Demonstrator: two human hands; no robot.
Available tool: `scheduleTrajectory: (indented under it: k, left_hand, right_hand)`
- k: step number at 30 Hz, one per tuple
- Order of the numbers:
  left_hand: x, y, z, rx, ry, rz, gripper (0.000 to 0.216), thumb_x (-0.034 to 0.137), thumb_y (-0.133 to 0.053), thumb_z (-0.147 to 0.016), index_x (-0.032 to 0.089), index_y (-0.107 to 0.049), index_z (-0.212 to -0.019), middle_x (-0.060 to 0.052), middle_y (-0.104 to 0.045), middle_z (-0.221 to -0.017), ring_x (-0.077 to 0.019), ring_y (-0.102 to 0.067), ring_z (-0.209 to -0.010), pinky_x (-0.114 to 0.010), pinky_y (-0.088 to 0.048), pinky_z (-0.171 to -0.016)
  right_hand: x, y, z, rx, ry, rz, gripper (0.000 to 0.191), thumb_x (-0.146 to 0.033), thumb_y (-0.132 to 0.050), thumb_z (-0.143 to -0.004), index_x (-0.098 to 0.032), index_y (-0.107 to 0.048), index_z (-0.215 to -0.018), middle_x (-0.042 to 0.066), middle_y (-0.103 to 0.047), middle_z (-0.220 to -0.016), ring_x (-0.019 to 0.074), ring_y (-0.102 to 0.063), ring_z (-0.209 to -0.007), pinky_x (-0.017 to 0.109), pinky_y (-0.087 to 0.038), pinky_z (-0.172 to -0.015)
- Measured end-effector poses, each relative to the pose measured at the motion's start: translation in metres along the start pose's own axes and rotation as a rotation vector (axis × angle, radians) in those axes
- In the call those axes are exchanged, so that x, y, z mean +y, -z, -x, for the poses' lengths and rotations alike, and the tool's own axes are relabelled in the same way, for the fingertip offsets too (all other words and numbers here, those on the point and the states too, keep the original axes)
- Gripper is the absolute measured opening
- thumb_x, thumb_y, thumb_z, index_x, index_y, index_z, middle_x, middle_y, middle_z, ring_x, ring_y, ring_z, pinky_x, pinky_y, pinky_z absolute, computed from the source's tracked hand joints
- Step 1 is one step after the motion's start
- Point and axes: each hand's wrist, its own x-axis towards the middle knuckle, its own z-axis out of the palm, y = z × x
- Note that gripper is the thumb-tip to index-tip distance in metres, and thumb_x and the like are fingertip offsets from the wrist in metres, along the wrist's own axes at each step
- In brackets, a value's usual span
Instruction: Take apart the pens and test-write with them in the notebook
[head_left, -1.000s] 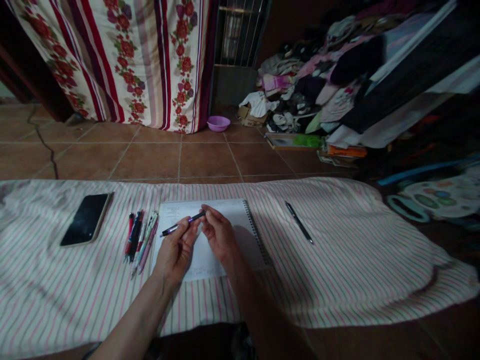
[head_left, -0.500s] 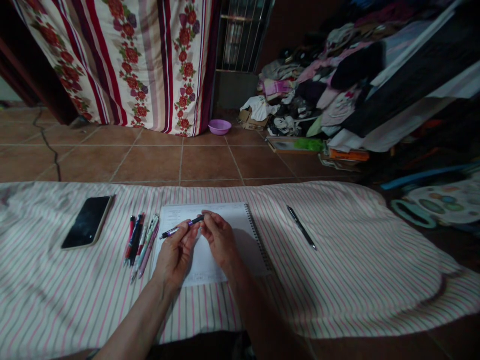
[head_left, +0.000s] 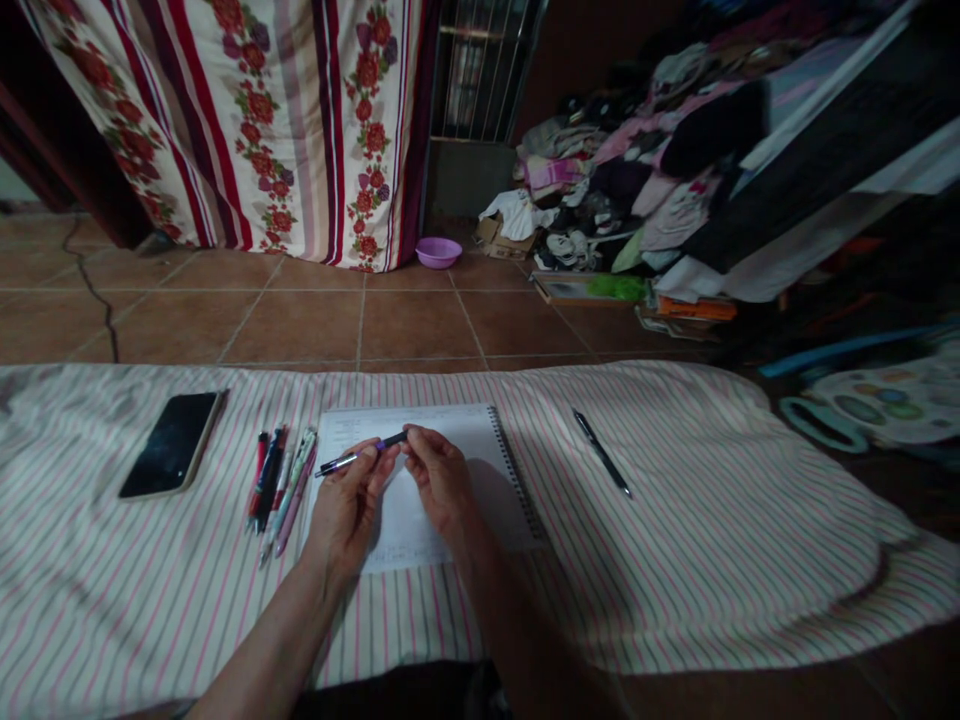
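A dark purple pen [head_left: 341, 463] is held between my two hands, above an open spiral notebook [head_left: 457, 500]. My left hand [head_left: 352, 500] pinches its barrel between thumb and fingers. At the other end, the fingertips of my right hand [head_left: 439, 475] close on the dark tip. Several pens [head_left: 285, 490] lie bunched together left of the notebook. A single black pen [head_left: 602, 452] rests apart on the striped cloth [head_left: 697, 520], to the right. The notebook page carries faint writing along its left side, and my hands cover part of it.
A phone [head_left: 172, 445] lies on the cloth at the left. Beyond the cloth is a tiled floor [head_left: 300, 320] with a purple basin [head_left: 439, 252] by the flowered curtain [head_left: 300, 130]. A heap of clothes [head_left: 600, 180] is piled at the back right.
Both hands stay closed on the purple pen over the notebook. The pen seems slightly turned, showing a paler glint along its barrel. The whole view has shifted very slightly.
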Motion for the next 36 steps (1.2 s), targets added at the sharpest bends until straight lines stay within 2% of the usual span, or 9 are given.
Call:
scheduleTrajectory:
  k: [4, 11, 17, 22, 26, 30, 36]
  left_hand:
    - [-0.0002, -0.0002, 0.0008, -0.019, -0.021, -0.022, 0.015, -0.003, -0.051, -0.077, 0.006, -0.063, -0.078, -0.011, -0.071, -0.075, -0.0174, -0.069, -0.073, -0.021, -0.056, -0.071]
    - [-0.0013, 0.0001, -0.0002, -0.026, 0.004, 0.000, 0.016, -0.002, -0.049, -0.078, 0.005, -0.063, -0.080, -0.013, -0.071, -0.079, -0.0184, -0.069, -0.077, -0.022, -0.056, -0.072]
    - [-0.0030, 0.0009, -0.0006, -0.022, -0.019, -0.029, 0.015, -0.003, -0.053, -0.075, 0.006, -0.064, -0.080, -0.011, -0.071, -0.077, -0.0180, -0.069, -0.076, -0.021, -0.056, -0.071]
    - [-0.0044, 0.0019, 0.0001, -0.048, -0.045, -0.045, 0.012, -0.001, -0.056, -0.074, 0.007, -0.064, -0.079, -0.010, -0.071, -0.076, -0.0179, -0.069, -0.076, -0.021, -0.056, -0.072]
    - [-0.0027, 0.0000, 0.0006, -0.027, -0.005, -0.014, 0.016, -0.001, -0.050, -0.078, 0.007, -0.063, -0.078, -0.010, -0.071, -0.077, -0.0166, -0.069, -0.075, -0.020, -0.056, -0.071]
    - [-0.0016, -0.0006, -0.0009, -0.014, 0.058, 0.044, 0.019, -0.002, -0.045, -0.081, 0.005, -0.062, -0.076, -0.012, -0.070, -0.078, -0.0158, -0.069, -0.075, -0.019, -0.056, -0.068]
    - [-0.0031, 0.0000, -0.0002, -0.003, 0.031, 0.021, 0.016, -0.002, -0.049, -0.079, 0.006, -0.063, -0.078, -0.010, -0.071, -0.076, -0.0153, -0.069, -0.072, -0.018, -0.056, -0.067]
  right_hand:
    - [0.0004, -0.0010, 0.0010, -0.013, -0.012, -0.054, 0.024, -0.024, -0.080, -0.052, -0.014, -0.069, -0.070, -0.002, -0.064, -0.057, 0.0038, -0.056, -0.051, 0.011, -0.043, -0.048]
    - [-0.0016, 0.0002, 0.0016, -0.026, -0.053, -0.101, 0.029, -0.022, -0.077, -0.057, -0.016, -0.070, -0.084, 0.002, -0.071, -0.078, 0.0053, -0.060, -0.057, 0.012, -0.045, -0.048]
    - [-0.0010, 0.0006, -0.0018, 0.038, -0.033, -0.069, 0.024, -0.021, -0.079, -0.052, -0.017, -0.069, -0.073, 0.000, -0.069, -0.071, 0.0048, -0.058, -0.054, 0.011, -0.043, -0.045]
    - [0.0028, 0.0005, -0.0013, 0.059, 0.006, -0.033, 0.018, -0.026, -0.078, -0.055, -0.017, -0.067, -0.067, -0.003, -0.062, -0.058, 0.0060, -0.056, -0.052, 0.014, -0.042, -0.046]
    - [0.0031, 0.0016, 0.0006, -0.012, 0.011, -0.051, 0.019, -0.027, -0.076, -0.058, -0.017, -0.067, -0.072, -0.001, -0.066, -0.069, 0.0056, -0.057, -0.056, 0.013, -0.043, -0.048]
    - [0.0001, 0.0018, 0.0010, -0.073, -0.030, -0.096, 0.029, -0.026, -0.076, -0.058, -0.018, -0.069, -0.084, 0.001, -0.069, -0.083, 0.0041, -0.058, -0.058, 0.011, -0.043, -0.047]
    - [0.0001, 0.0015, -0.0019, -0.004, -0.032, -0.070, 0.023, -0.023, -0.078, -0.054, -0.017, -0.070, -0.075, 0.001, -0.070, -0.078, 0.0040, -0.057, -0.055, 0.011, -0.041, -0.044]
